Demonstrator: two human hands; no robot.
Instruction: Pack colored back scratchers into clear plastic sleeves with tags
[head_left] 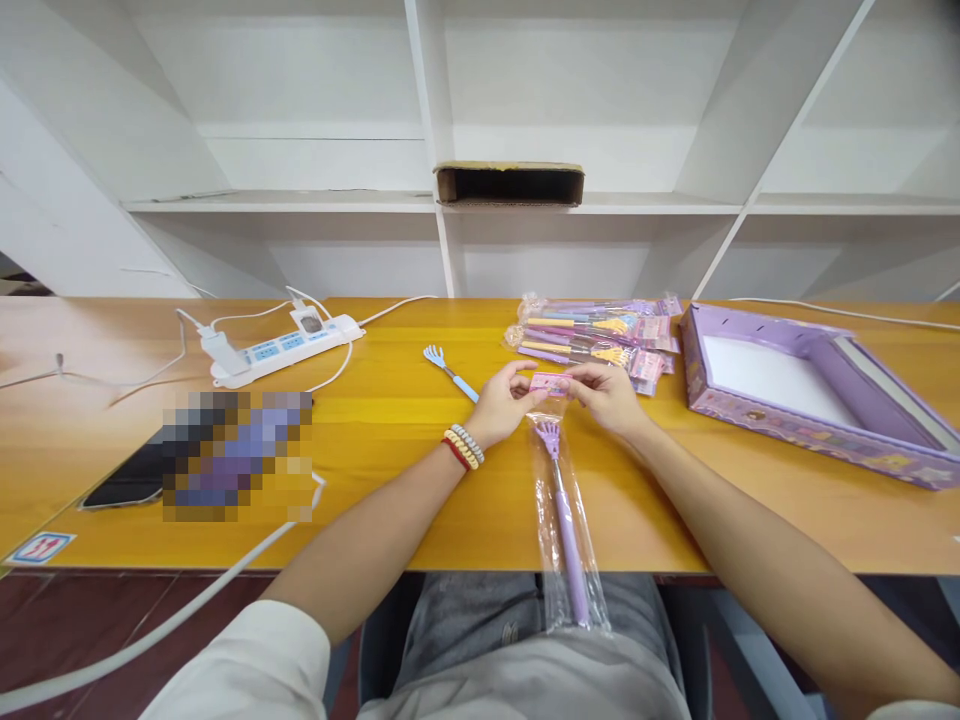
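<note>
My left hand (501, 405) and my right hand (606, 398) pinch opposite ends of a small pink header card (550, 384) at the top of a clear plastic bag (541, 520). Inside the bag lies a purple back scratcher (571, 550), its claw end towards the card. The handle end hangs over the table's front edge, above my lap. Just beyond my left hand rests an unwrapped back scratcher (463, 386) with a light-blue claw and handle, partly covered by that hand.
Several bagged back scratchers (592, 338) lie piled behind my right hand. To the right stands an open purple display box (795, 440). On the left are a white power strip (289, 350) with plugs and cords, and a dark phone (127, 475). White shelves (300, 200) rise behind, holding a cardboard box (510, 170).
</note>
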